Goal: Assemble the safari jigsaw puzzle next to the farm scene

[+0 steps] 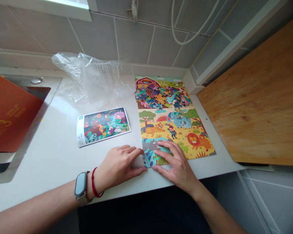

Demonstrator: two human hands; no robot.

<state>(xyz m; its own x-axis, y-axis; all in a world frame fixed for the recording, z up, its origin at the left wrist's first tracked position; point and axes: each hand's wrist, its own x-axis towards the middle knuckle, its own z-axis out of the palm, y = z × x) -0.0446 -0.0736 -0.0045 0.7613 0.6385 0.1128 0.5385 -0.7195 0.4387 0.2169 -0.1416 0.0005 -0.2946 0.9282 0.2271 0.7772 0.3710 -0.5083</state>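
Two joined-looking teal puzzle pieces (150, 158) lie on the near left corner of a colourful animal picture board (180, 136). My left hand (123, 164) has its thumb and forefinger at the left edge of these pieces, gripping them. Over the same corner, my right hand (177, 165) spreads its fingers flat, with the thumb and fingertips touching the right side of the pieces and the board. A heap of loose puzzle pieces (158, 96) covers the far part of the board. Left of it lies a reference picture card (104, 125) showing a dark forest scene with animals.
A crumpled clear plastic bag (95, 76) sits against the tiled wall. At the left an orange box (12, 113) stands over a sink edge (51, 87). A wooden board (261, 97) leans at the right. The white counter's front edge (136, 192) runs just below my hands.
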